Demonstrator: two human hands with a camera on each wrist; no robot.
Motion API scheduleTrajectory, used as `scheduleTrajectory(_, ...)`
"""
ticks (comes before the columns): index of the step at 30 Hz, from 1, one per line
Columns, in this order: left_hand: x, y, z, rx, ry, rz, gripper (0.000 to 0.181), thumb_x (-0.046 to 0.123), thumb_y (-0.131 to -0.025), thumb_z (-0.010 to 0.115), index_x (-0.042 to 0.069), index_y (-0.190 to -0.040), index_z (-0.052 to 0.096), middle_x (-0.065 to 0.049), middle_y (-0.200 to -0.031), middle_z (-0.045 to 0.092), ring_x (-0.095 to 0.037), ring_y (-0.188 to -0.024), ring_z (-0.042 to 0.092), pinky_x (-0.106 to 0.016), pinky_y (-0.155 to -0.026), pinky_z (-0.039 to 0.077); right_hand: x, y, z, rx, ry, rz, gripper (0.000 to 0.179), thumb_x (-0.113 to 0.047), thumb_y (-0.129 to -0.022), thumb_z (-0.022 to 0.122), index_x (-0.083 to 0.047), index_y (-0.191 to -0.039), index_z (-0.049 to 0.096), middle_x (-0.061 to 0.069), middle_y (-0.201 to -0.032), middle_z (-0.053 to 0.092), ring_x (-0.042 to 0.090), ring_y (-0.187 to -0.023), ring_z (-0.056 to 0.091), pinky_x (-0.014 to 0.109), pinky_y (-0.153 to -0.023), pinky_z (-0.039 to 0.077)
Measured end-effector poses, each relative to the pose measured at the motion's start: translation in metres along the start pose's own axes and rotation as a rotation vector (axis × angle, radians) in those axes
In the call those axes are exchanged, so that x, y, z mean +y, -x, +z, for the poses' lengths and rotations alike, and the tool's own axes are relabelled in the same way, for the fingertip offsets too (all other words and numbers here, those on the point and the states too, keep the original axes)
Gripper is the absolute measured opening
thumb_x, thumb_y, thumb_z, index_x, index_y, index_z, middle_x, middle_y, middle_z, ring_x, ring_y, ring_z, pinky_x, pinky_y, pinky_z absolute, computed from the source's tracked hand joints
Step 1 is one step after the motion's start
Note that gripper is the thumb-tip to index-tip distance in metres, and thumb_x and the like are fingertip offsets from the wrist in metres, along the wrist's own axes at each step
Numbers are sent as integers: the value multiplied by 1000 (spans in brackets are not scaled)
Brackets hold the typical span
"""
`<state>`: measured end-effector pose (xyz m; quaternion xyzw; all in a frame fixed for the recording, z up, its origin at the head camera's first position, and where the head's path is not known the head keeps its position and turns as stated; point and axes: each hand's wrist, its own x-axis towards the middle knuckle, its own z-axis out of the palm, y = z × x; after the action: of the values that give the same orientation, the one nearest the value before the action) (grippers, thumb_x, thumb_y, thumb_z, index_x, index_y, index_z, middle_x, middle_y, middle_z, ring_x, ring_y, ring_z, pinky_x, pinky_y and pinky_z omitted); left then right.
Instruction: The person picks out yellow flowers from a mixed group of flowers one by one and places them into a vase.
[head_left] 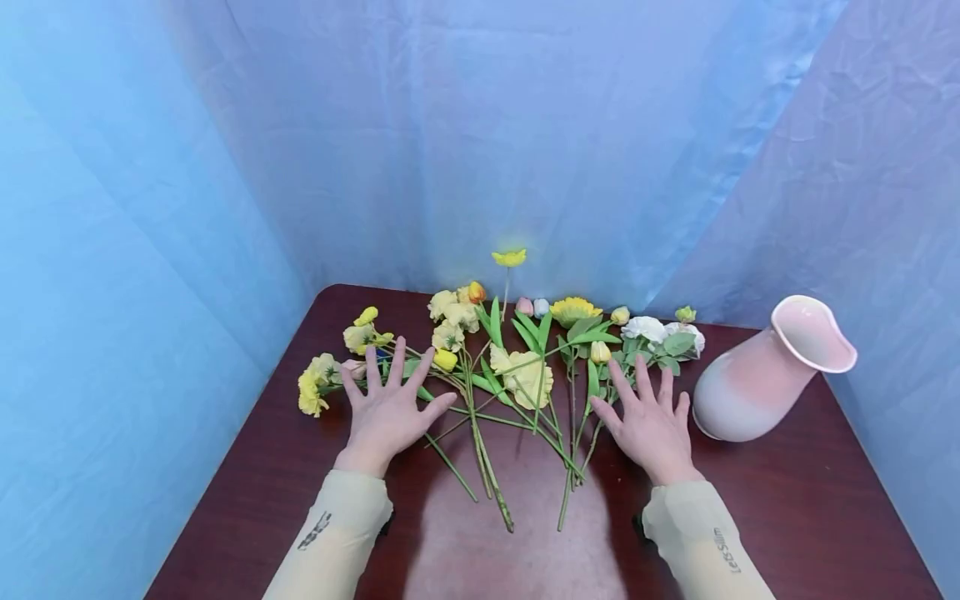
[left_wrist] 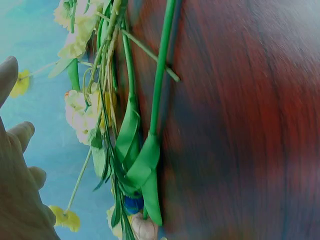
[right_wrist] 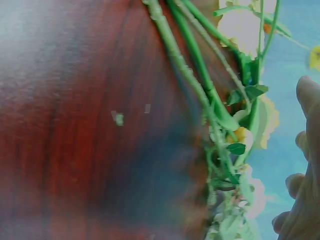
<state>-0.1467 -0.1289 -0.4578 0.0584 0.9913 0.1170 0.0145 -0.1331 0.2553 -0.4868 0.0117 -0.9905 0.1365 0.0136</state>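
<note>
My left hand (head_left: 388,412), fingers spread straight, hovers over the left part of a spread of artificial flowers. Below it lie green tulip stems (left_wrist: 160,70) with broad leaves, a blue bud (left_wrist: 133,204) and pale yellow blooms (left_wrist: 82,115). The right hand (head_left: 651,429), also spread flat with nothing in it, is above the stems on the right, near a yellow tulip (head_left: 600,352) and white roses (head_left: 645,328). Green stems (right_wrist: 182,70) and leaves show beneath it in the right wrist view. Between the hands are a large cream bloom (head_left: 531,382) and crossing stems (head_left: 480,450).
A pink-and-white vase (head_left: 750,387) with a flared mouth stands at the right of the dark red wooden table (head_left: 795,500). A yellow flower (head_left: 510,257) sticks up at the back edge. Blue curtains (head_left: 480,150) surround the table.
</note>
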Motion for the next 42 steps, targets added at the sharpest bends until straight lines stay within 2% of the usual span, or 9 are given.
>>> scheduleTrajectory(6,-12,13,-4,-10,19,37,84,81,-92,41,43,-163,17,-3,-173,-4,-44,-153,-19,-76,-112,-12,-9,-8,-12,10,-34,-19,81,-69,-101,40,-26,-166,18,21,-170,10,59,-150,0,78,-112,6)
scheduleTrajectory(12,-21,29,2,-40,-18,94,84,80,-91,46,41,-162,25,-5,-173,6,-46,-155,-11,-77,-114,-4,-21,-20,-19,-10,-104,-58,81,-65,-102,43,-21,-166,19,25,-168,16,61,-148,12,75,-114,15)
scheduleTrajectory(20,-30,53,19,-130,-7,146,87,78,-87,57,38,-161,32,-8,-172,14,-48,-155,0,-78,-114,4,-43,-35,-18,-147,-281,-39,86,-64,-102,46,-18,-166,13,23,-166,24,49,-150,24,69,-114,26)
scheduleTrajectory(22,-32,59,22,-142,12,146,89,77,-86,59,38,-161,33,-8,-172,15,-49,-155,2,-78,-113,5,-49,-38,-14,-163,-320,-33,84,-60,-102,50,-15,-165,17,23,-156,42,45,-142,41,66,-110,35)
scheduleTrajectory(24,-35,63,25,-148,24,145,90,76,-85,63,37,-161,34,-9,-171,16,-50,-154,3,-79,-113,7,-55,-40,-9,-170,-365,-21,80,-54,-103,53,-9,-163,24,21,-137,60,40,-125,58,60,-103,45)
scheduleTrajectory(27,-40,67,29,-160,29,137,93,75,-83,66,34,-161,34,-11,-171,18,-52,-154,6,-80,-112,9,-65,-40,-1,-187,-445,34,67,-50,-103,56,-5,-151,42,14,-103,69,30,-90,68,48,-82,54)
scheduleTrajectory(30,-46,70,33,-168,29,121,96,74,-81,69,32,-161,35,-13,-170,18,-54,-153,8,-81,-111,9,-75,-37,5,-253,-573,126,52,-49,-102,58,-5,-130,56,15,-90,68,34,-72,67,40,-65,54)
scheduleTrajectory(34,-52,73,38,-173,31,86,101,74,-78,73,32,-161,35,-15,-170,17,-55,-152,8,-81,-110,9,-85,-34,16,-340,-712,227,38,-46,-101,63,-8,-109,60,16,-76,65,31,-54,61,36,-50,48)
scheduleTrajectory(42,-60,74,46,-215,26,12,106,78,-75,71,32,-162,32,-15,-171,14,-58,-151,7,-85,-106,9,-92,-28,28,-402,-873,270,27,-23,-102,60,4,-102,62,6,-59,58,15,-41,45,29,-41,37)
